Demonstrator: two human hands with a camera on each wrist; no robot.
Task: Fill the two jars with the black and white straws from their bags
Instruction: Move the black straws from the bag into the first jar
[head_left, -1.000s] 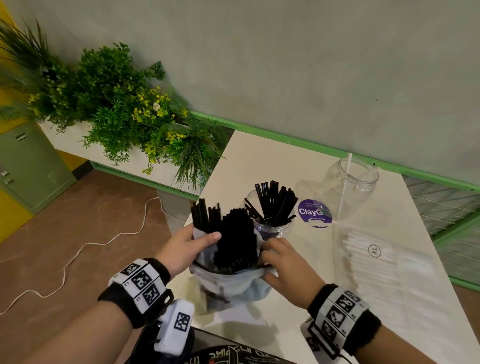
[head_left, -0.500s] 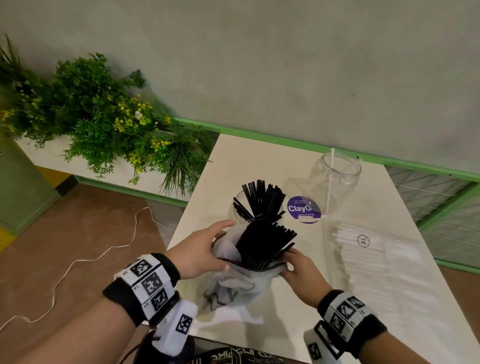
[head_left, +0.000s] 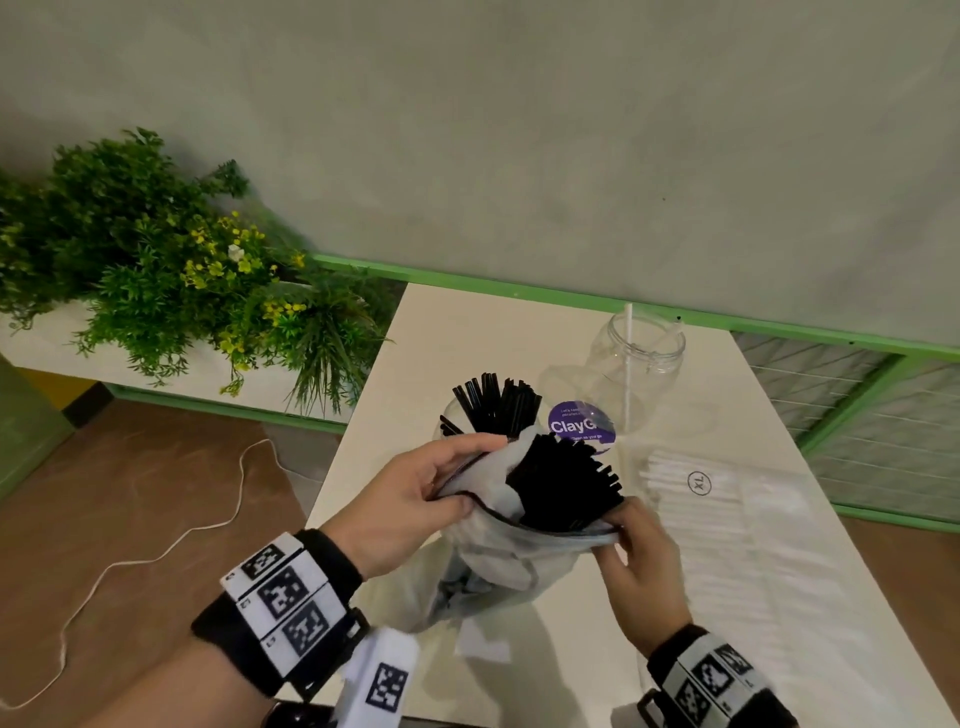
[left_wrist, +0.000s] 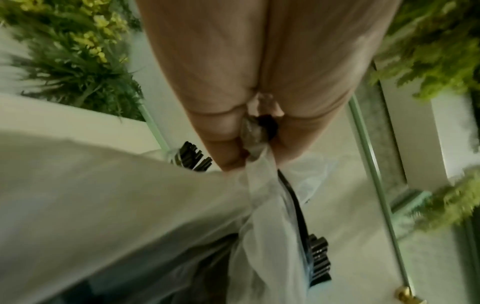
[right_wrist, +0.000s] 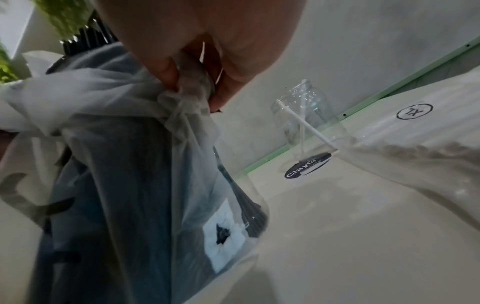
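Compared with a second ago, the clear bag (head_left: 498, 566) is lifted off the table (head_left: 426, 332) and tipped, so its black straws (head_left: 563, 486) now lean right instead of standing upright. The left hand (head_left: 415, 499) pinches the bag's left rim between thumb and fingers; the right hand (head_left: 647, 566) pinches the right rim. Behind it, the near jar (head_left: 447, 431) holds black straws. The far jar (head_left: 641, 364) holds white straws. A purple sticker (head_left: 582, 427) reads "ClayG"; the bag of white straws (head_left: 737, 519), lying right, is marked "XL".
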